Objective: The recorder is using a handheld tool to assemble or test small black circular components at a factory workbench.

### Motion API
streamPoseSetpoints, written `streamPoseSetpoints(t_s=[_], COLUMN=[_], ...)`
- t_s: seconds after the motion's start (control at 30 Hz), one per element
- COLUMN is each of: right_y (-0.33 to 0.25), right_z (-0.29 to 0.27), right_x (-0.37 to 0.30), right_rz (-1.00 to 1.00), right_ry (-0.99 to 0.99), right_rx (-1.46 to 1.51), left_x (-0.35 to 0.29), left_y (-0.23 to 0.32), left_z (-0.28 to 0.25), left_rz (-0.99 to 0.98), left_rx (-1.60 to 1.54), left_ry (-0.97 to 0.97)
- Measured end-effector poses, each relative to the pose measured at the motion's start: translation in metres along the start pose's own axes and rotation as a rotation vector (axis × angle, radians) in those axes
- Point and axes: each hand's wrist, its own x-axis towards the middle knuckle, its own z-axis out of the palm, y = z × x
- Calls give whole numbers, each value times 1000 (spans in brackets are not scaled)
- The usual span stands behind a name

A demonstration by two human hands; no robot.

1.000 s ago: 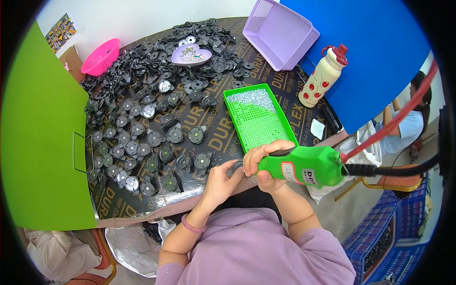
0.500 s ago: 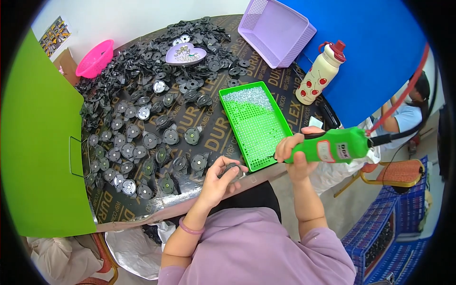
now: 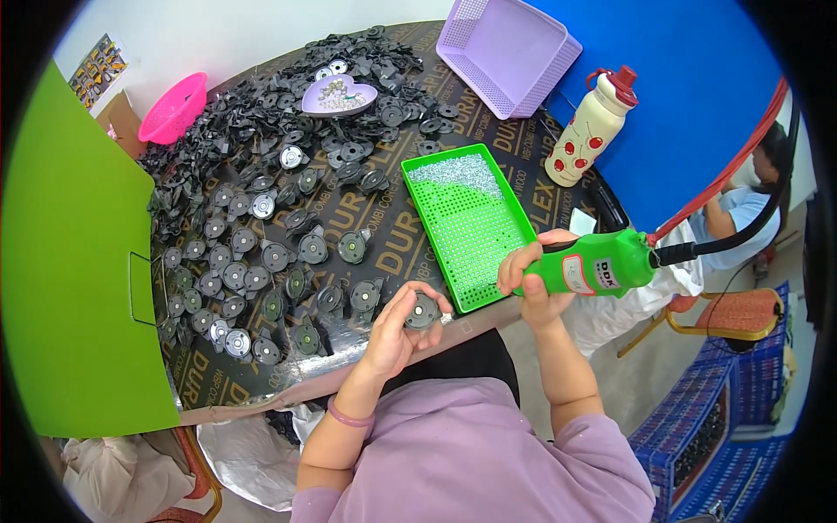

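In my left hand point(image 3: 389, 338), near the table's front edge, a round black plastic part point(image 3: 424, 310) rests between thumb and fingers with its flat disc face upward. My right hand point(image 3: 534, 286) is wrapped round a green electric screwdriver point(image 3: 586, 267), held level with its cable end to the right. Its tip points left, over the near end of a shallow green perforated tray point(image 3: 471, 248); the bit is too small to make out. Small silvery screws point(image 3: 458, 176) lie heaped at the tray's far end.
Many black parts point(image 3: 235, 235) cover the table's left and back, around a purple heart-shaped dish point(image 3: 330, 103). A purple basket point(image 3: 510, 57) and a cream bottle point(image 3: 586, 131) stand back right. A green panel point(image 3: 87, 261) borders the left. Another person point(image 3: 741, 213) sits at right.
The black part has turned so its round face shows, and my left fingers have spread a little around it. The screwdriver has shifted slightly left with my right hand.
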Motion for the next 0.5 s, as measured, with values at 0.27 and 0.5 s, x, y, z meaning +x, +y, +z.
streamPoseSetpoints(t_s=[0.27, 0.5], right_y=[3, -28], right_z=[-3, 13], right_x=[-1, 8], right_rz=[47, -61], right_ry=[-7, 26], right_rx=[1, 175], left_x=[1, 2], left_y=[0, -2], left_z=[-2, -3], left_rz=[20, 18], left_rx=[41, -43], left_ry=[21, 66])
